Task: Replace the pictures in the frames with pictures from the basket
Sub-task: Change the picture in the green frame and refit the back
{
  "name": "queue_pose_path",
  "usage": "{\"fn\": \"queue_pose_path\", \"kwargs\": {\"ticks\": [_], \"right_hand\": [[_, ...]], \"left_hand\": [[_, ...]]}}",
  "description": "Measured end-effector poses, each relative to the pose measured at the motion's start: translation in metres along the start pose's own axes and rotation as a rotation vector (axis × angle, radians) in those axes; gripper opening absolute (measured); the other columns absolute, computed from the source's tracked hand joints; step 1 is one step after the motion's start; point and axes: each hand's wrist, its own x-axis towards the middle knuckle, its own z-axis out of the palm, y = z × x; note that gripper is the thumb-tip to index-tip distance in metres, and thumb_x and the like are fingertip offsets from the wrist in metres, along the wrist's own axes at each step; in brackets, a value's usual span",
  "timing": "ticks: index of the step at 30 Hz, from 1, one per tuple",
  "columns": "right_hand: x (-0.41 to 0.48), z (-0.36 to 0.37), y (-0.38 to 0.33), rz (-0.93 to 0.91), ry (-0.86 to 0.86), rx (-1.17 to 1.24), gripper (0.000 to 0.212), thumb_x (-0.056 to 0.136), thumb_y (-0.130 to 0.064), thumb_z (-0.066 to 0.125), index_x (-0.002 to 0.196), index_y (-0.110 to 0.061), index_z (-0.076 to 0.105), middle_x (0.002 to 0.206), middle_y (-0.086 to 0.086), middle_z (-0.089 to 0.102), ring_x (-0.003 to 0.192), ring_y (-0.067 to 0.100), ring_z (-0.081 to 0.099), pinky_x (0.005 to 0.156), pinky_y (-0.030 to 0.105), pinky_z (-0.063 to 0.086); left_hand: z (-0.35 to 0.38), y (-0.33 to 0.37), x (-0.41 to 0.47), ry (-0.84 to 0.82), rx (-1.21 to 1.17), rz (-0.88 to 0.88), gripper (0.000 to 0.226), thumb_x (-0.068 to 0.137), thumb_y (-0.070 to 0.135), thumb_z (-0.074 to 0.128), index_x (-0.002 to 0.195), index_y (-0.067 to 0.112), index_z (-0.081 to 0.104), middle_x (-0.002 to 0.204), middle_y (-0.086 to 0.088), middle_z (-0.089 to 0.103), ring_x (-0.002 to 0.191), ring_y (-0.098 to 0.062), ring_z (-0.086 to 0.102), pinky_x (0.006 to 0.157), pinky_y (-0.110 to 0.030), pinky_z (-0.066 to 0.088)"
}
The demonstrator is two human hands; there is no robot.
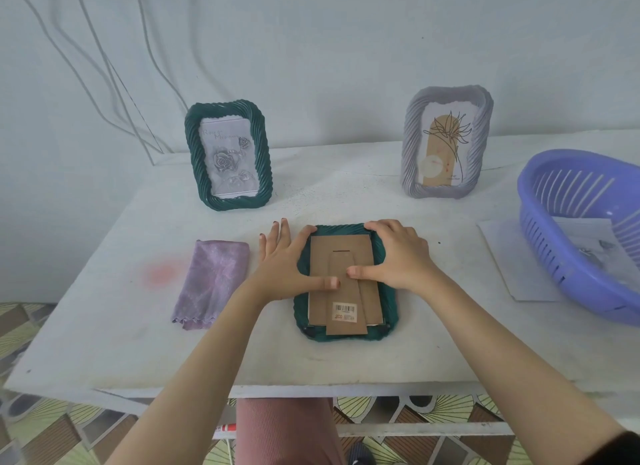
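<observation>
A dark green frame (387,293) lies face down at the table's middle, its brown cardboard back (341,256) and stand flap facing up. My left hand (287,260) rests flat on its left side, thumb pressing the cardboard. My right hand (398,253) covers its upper right corner, thumb also on the cardboard. A second green frame (228,159) with a grey rose picture stands at the back left. At the back right stands a lilac frame (446,142) holding a plant drawing. The purple basket (554,242) at the right edge holds pictures (588,239).
A folded lilac cloth (211,284) lies left of my left hand. A loose sheet of paper (509,263) is partly under the basket. The white table (138,343) ends close in front of me. Cables hang on the wall behind.
</observation>
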Motion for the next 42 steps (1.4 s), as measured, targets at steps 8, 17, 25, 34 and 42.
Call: {"fn": "queue_pose_path", "kwargs": {"ticks": [8, 17, 25, 34, 42], "right_hand": [[-0.002, 0.002, 0.005, 0.021, 0.063, 0.063, 0.062, 0.084, -0.059, 0.050, 0.138, -0.032, 0.036, 0.144, -0.003, 0.038, 0.133, 0.022, 0.030, 0.107, 0.040, 0.022], [0.001, 0.005, 0.004, 0.028, 0.116, 0.070, 0.065, 0.075, -0.056, 0.064, 0.132, -0.033, 0.043, 0.137, -0.004, 0.045, 0.127, 0.022, 0.035, 0.102, 0.037, 0.025], [0.003, 0.005, 0.004, 0.043, 0.112, 0.074, 0.060, 0.074, -0.056, 0.065, 0.127, -0.036, 0.046, 0.134, -0.004, 0.046, 0.125, 0.023, 0.036, 0.100, 0.037, 0.025], [0.001, 0.006, 0.005, 0.026, 0.123, 0.093, 0.052, 0.074, -0.054, 0.066, 0.120, -0.037, 0.050, 0.130, -0.005, 0.048, 0.124, 0.022, 0.037, 0.099, 0.036, 0.024], [-0.002, 0.008, 0.005, 0.023, 0.144, 0.111, 0.052, 0.075, -0.053, 0.066, 0.122, -0.036, 0.051, 0.130, -0.005, 0.049, 0.124, 0.021, 0.038, 0.099, 0.036, 0.025]], "left_hand": [[0.001, -0.001, 0.006, 0.226, -0.037, -0.049, 0.037, 0.094, 0.035, 0.045, 0.131, 0.040, 0.043, 0.156, -0.014, 0.004, 0.143, -0.026, -0.010, 0.113, -0.039, -0.012], [-0.005, 0.007, 0.008, 0.271, -0.142, -0.102, 0.036, 0.086, 0.028, 0.059, 0.119, 0.040, 0.054, 0.156, -0.014, 0.007, 0.143, -0.026, -0.010, 0.113, -0.040, -0.008], [-0.007, 0.010, 0.010, 0.246, -0.211, -0.151, 0.036, 0.084, 0.024, 0.061, 0.115, 0.041, 0.057, 0.156, -0.011, 0.004, 0.143, -0.026, -0.014, 0.113, -0.041, -0.011], [-0.010, 0.013, 0.009, 0.239, -0.307, -0.178, 0.025, 0.081, 0.018, 0.065, 0.089, 0.042, 0.064, 0.157, -0.004, 0.010, 0.143, -0.022, -0.013, 0.115, -0.043, -0.009], [-0.001, 0.012, -0.001, 0.355, -0.326, -0.142, 0.027, 0.080, 0.021, 0.066, 0.071, 0.047, 0.061, 0.154, -0.002, 0.022, 0.143, -0.019, -0.001, 0.116, -0.045, 0.002]]}}
